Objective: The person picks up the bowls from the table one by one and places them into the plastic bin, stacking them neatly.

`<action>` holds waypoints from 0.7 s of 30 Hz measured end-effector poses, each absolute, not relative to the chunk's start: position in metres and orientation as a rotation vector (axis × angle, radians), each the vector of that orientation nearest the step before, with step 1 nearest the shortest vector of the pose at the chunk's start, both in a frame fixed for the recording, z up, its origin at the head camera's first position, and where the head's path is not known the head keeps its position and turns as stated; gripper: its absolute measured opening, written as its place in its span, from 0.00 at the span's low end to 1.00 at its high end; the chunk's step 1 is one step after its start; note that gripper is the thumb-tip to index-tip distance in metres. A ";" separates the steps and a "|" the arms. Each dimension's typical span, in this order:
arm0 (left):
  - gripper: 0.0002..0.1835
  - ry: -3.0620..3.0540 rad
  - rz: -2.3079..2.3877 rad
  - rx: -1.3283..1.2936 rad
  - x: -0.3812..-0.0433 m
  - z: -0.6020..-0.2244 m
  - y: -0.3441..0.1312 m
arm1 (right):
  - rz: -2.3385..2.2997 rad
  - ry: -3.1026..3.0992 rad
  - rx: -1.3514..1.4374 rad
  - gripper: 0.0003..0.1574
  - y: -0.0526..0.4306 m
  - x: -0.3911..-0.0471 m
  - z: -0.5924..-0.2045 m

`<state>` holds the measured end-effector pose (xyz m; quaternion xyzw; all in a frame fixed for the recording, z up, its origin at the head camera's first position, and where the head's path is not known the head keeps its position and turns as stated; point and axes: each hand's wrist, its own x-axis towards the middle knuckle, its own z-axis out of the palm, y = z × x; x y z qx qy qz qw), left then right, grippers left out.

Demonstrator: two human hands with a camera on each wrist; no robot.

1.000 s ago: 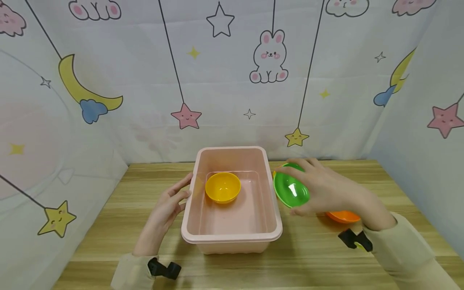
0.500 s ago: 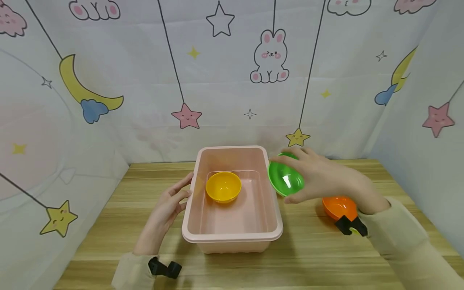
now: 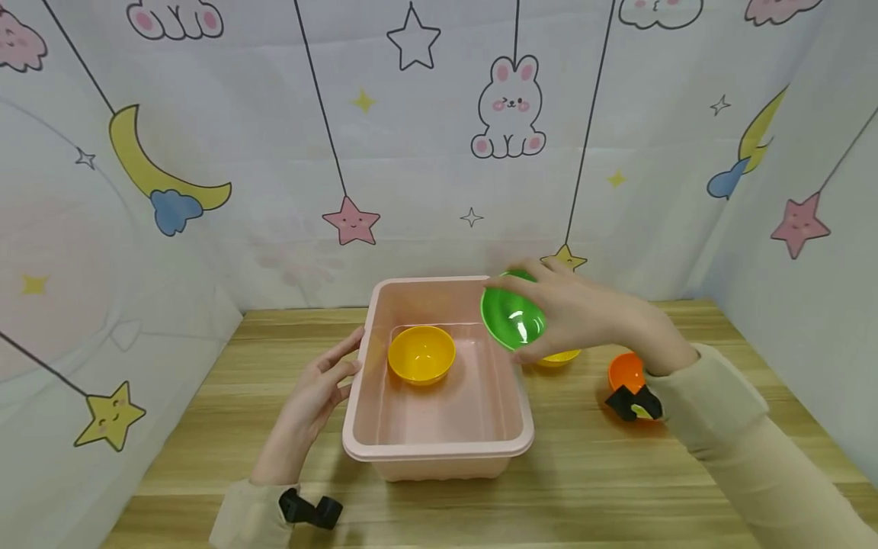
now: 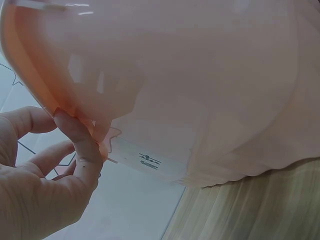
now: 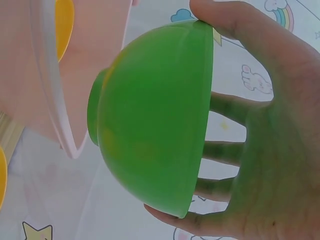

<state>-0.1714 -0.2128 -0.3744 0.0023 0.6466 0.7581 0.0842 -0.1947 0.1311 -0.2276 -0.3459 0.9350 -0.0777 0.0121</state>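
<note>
My right hand (image 3: 579, 309) holds a green bowl (image 3: 509, 314) by its rim, thumb on one side and fingers on the other. The bowl is tilted and hangs over the right rim of a pink plastic bin (image 3: 439, 450). In the right wrist view the bowl's rounded underside (image 5: 150, 115) and foot face the bin. My left hand (image 3: 309, 408) grips the bin's left rim; the left wrist view shows the thumb (image 4: 82, 145) against the edge. Inside the bin, toward its left, a yellow bowl (image 3: 421, 356) stands upright.
Right of the bin, another yellow bowl (image 3: 559, 358) lies on the wooden table (image 3: 583, 488), partly hidden by my right hand. An orange bowl (image 3: 626, 371) sits farther right, partly behind my wrist and the black wrist mount. A printed white cloth (image 3: 425, 191) hangs behind.
My right hand has carried the green bowl left and up, from beside the bin to over its right rim. The second yellow bowl and more of the orange bowl were uncovered. My left hand stayed put.
</note>
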 end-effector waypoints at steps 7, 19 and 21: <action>0.32 1.923 2.264 0.029 -0.171 -0.375 -0.213 | -0.225 2.888 -1.062 0.54 0.117 -0.199 -0.223; 0.33 1.911 2.266 0.038 -0.170 -0.374 -0.213 | -0.245 2.834 -1.078 0.53 0.098 -0.206 -0.222; 0.33 1.915 2.262 0.040 -0.170 -0.374 -0.213 | -0.243 2.825 -1.079 0.53 0.095 -0.208 -0.224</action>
